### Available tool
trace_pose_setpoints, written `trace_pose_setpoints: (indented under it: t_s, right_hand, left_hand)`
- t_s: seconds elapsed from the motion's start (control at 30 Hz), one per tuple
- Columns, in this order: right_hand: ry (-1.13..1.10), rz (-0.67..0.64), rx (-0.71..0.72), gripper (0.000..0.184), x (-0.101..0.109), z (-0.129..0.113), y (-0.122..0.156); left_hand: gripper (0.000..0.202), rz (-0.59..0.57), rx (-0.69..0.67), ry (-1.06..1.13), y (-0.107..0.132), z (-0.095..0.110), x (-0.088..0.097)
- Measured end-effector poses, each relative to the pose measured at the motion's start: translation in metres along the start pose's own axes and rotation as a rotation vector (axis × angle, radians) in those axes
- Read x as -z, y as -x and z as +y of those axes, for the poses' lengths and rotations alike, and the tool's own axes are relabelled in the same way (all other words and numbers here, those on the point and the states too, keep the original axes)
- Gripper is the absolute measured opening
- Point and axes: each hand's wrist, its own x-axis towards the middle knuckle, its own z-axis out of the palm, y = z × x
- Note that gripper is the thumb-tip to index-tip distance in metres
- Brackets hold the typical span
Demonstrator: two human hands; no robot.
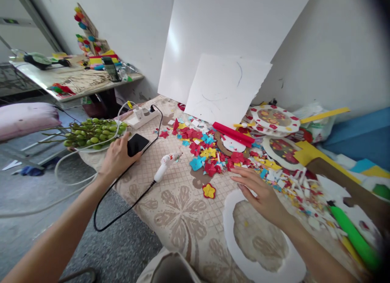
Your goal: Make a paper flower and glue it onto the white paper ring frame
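My left hand (118, 157) grips a black-screened phone (138, 144) by its edges, low over the table's left side. My right hand (262, 195) hovers with fingers apart and nothing in them, above a white foam ring (230, 230) with a see-through middle. Between the hands lies a white hot glue gun (163, 168) with its black cord trailing left. A yellow flower on a red backing (209, 191) sits near the ring. Red, yellow and blue foam flowers and scraps (210, 153) are heaped beyond my right fingertips.
Green fruit on stems (96, 132) lies on a plate at the table's left edge, beside a power strip (141, 117). Decorated round pieces (276, 119), a red roll (233, 134) and a green-handled tool (350, 230) lie to the right. White boards (231, 27) lean on the wall.
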Motion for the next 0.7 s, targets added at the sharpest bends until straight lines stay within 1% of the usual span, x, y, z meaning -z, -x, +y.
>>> trace_pose_setpoints:
  t_s: [0.1, 0.2, 0.3, 0.37, 0.5, 0.6, 0.7]
  right_hand:
    - [-0.001, 0.011, -0.003, 0.034, 0.000, -0.003, -0.001]
    - [-0.001, 0.005, -0.003, 0.033, 0.000, -0.006, -0.001]
    - [0.016, -0.003, -0.014, 0.032, 0.001, -0.007, 0.003]
    - [0.033, -0.006, -0.031, 0.032, 0.001, -0.005, 0.008]
    - [0.051, -0.027, -0.068, 0.031, -0.001, 0.001, 0.016]
    - [0.030, -0.053, -0.074, 0.031, -0.005, 0.005, 0.015]
    - [0.004, -0.073, -0.066, 0.031, -0.010, 0.006, 0.011]
  left_hand:
    - [0.080, -0.001, 0.017, 0.014, -0.002, 0.021, -0.005]
    - [0.079, -0.070, 0.017, 0.003, -0.004, 0.039, -0.013]
    - [0.077, -0.122, 0.051, -0.031, -0.005, 0.050, -0.017]
    - [0.074, -0.136, 0.062, -0.045, -0.003, 0.052, -0.016]
    - [0.067, -0.139, 0.029, -0.038, 0.005, 0.052, -0.008]
    - [0.063, -0.125, 0.011, -0.008, 0.013, 0.048, -0.003]
    - [0.061, -0.116, -0.023, 0.067, 0.023, 0.043, 0.003]
